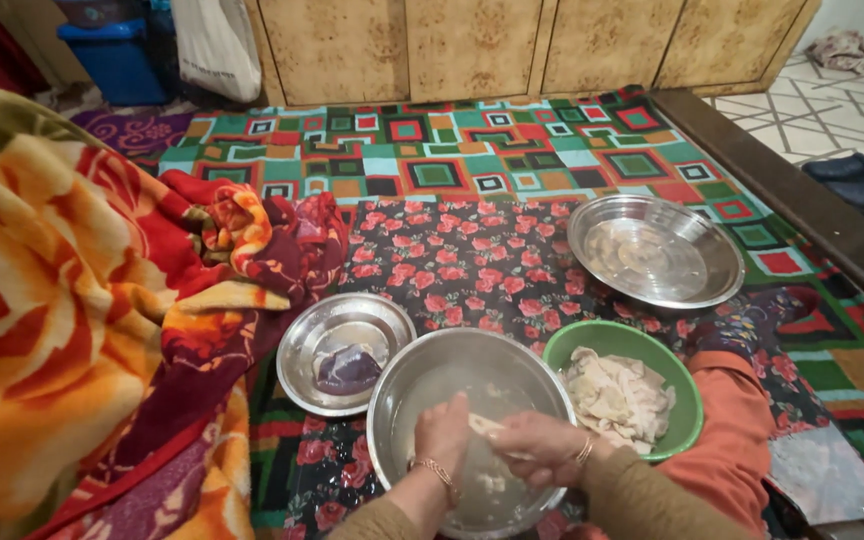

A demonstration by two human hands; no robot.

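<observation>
Both my hands work over a steel bowl (pixel 422 385) in front of me. My left hand (pixel 442 432) and my right hand (pixel 537 445) together grip a pale strip of food (pixel 484 424) above the bowl, which holds some cloudy water. To the right stands a green bowl (pixel 682 385) heaped with pale, creamy pieces (pixel 617 395). On the left a small steel plate (pixel 327 345) carries a dark purplish piece (pixel 349 368).
A large empty steel pan (pixel 652 250) sits farther back on a black cloth with red flowers (pixel 462 265). An orange and red floral blanket (pixel 72 300) is piled on the left. Wooden cabinets (pixel 472 45) line the back, and a wooden edge (pixel 802 210) borders the right.
</observation>
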